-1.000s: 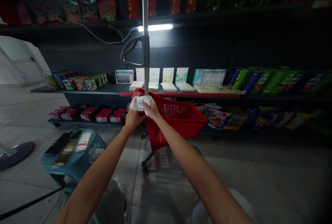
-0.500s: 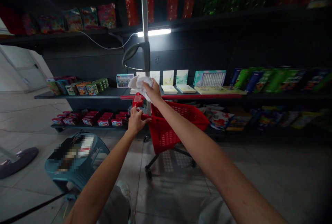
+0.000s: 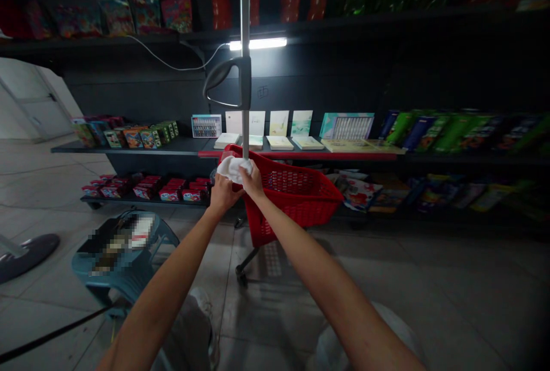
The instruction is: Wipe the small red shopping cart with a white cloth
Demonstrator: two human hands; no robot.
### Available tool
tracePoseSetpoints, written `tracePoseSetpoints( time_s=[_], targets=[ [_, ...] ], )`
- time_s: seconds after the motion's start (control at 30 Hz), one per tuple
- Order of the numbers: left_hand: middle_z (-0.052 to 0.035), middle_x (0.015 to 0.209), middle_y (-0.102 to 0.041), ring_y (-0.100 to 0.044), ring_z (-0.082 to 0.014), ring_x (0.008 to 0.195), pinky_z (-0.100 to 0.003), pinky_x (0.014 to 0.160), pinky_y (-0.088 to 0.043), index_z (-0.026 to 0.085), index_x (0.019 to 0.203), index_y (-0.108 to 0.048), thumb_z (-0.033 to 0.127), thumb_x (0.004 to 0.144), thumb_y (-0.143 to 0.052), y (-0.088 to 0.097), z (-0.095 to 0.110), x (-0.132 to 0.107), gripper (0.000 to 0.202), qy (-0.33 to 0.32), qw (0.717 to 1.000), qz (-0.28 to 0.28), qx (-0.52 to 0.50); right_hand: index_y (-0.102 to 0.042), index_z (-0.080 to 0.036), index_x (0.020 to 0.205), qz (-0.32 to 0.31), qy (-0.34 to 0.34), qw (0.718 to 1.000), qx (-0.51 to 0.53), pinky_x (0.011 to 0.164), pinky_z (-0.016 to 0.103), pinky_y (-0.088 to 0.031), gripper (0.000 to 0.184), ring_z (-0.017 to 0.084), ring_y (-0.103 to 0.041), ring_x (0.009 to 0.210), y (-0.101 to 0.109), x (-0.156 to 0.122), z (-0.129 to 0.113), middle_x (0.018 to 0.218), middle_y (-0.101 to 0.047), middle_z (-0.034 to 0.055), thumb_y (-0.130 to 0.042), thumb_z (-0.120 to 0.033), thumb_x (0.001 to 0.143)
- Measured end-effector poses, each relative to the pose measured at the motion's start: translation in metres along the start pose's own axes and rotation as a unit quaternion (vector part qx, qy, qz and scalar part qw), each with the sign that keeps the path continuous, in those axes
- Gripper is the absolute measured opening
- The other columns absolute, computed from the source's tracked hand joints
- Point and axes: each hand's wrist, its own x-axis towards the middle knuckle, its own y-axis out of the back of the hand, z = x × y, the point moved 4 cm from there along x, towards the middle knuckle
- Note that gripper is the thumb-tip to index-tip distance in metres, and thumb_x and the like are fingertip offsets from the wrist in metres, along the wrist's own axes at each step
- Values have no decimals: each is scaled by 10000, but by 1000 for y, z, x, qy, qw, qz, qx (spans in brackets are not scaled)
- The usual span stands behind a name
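One white cloth (image 3: 232,169), clamped in the right hand (image 3: 252,180), is at the red cart's (image 3: 296,210) left end, left hand (image 3: 223,194) just below, its grip unclear; handling seems under way, the remainder untellable

White cloth (image 3: 232,170) lower than half a second ago, right hand (image 3: 253,182) down with it, again beside left hand (image 3: 223,194)
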Motion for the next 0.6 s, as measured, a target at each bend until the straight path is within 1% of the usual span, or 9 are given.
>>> tracePoseSetpoints(
  time_s=[0.07, 0.13, 0.2, 0.3, 0.37, 0.43, 0.5, 0.53, 0.6],
  targets=[
    [-151, 1517, -516, -383, -341, 1478, -413, 989, -593, 224, 1373, -628, 450, 818, -812, 0, 0, -1, 626, -7, 1000, 4, -9, -578, -241, 1030, -2, 0, 1000, -20, 865, 384, -560, 380, 261, -685, 919, 2, -5, 2, 968, -711, 53, -552, -595, 895],
    [-131, 1577, -478, -391, -344, 1482, -424, 1010, -583, 249, 1449, -573, 456, 819, -805, 0, -1, -1, 702, -7, 1000, 1, -16, -565, -244, 1043, -19, -1, 999, -30, 882, 387, -556, 357, 263, -688, 923, 5, -6, 1, 969, -712, 51, -553, -573, 905],
    [-124, 1613, -439, -436, -352, 1452, -433, 1009, -578, 268, 1503, -517, 477, 812, -805, 1, -3, -1, 777, 2, 1000, -4, -22, -558, -242, 1067, -50, -1, 998, -42, 909, 396, -550, 343, 266, -691, 943, 7, -7, 1, 990, -713, 54, -553, -551, 916],
    [-151, 1599, -429, -521, -344, 1374, -413, 972, -583, 254, 1564, -425, 509, 802, -803, 5, -4, -1, 887, 18, 999, 6, -39, -556, -228, 1107, -93, 9, 992, -87, 953, 414, -537, 326, 279, -685, 1006, 14, -15, 5, 1048, -707, 81, -542, -505, 936],
    [-161, 1521, -481, -536, -332, 1349, -386, 924, -589, 245, 1519, -471, 496, 834, -768, 8, -4, -2, 788, 19, 999, 6, -38, -562, -221, 1162, -123, 23, 983, -136, 985, 430, -526, 308, 293, -671, 1081, 20, -25, 10, 1118, -699, 100, -525, -440, 948],
    [-148, 1413, -529, -525, -324, 1344, -366, 872, -590, 265, 1382, -591, 454, 878, -718, 10, -3, -2, 553, 7, 1000, -14, -21, -562, -225, 1231, -152, 42, 971, -177, 1016, 436, -515, 311, 296, -652, 1156, 27, -35, 14, 1208, -683, 105, -502, -349, 952],
    [-137, 1344, -540, -514, -312, 1334, -353, 838, -588, 278, 1223, -667, 415, 911, -676, 11, -3, -1, 341, -3, 999, -34, -4, -550, -234, 1292, -170, 63, 962, -203, 1035, 420, -508, 354, 284, -633, 1213, 37, -44, 17, 1286, -660, 97, -484, -265, 945],
    [-135, 1330, -537, -508, -307, 1332, -349, 827, -588, 275, 1164, -680, 409, 918, -666, 12, -3, 0, 280, -5, 999, -38, 1, -543, -236, 1318, -176, 73, 958, -213, 1042, 408, -505, 380, 275, -627, 1229, 43, -48, 19, 1316, -649, 93, -482, -239, 942],
    [-135, 1319, -531, -485, -303, 1346, -347, 817, -590, 261, 1090, -684, 433, 914, -676, 14, -4, 2, 246, -4, 1000, -30, 6, -517, -235, 1380, -187, 87, 949, -238, 1066, 392, -492, 441, 263, -611, 1262, 56, -54, 23, 1370, -629, 93, -492, -208, 940]
  ],
)
